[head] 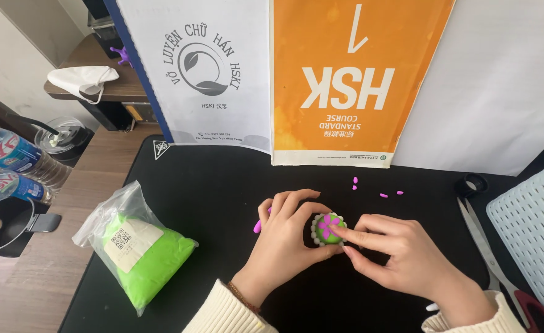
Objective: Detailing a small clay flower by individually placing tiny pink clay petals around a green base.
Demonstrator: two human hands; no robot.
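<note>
On the black tabletop, left to right:
Bag: one clear plastic bag of green clay lies near the mat's left edge, its long axis running from upper left to lower right.
Bottles: two water bottles lie off the mat at far left.
Left hand: fingers clenched around the clay ball, cradling it from the left.
Clay ball: one round green ball, centre of the mat, its pink-petalled top facing up toward the camera, a ring of white beads at its rim.
Right hand: index finger presses the ball's right side; the other fingers curl loosely, grasping nothing.
Pink bits: about four lie loose above the hands.
Scissors: one pair, at right.
</note>
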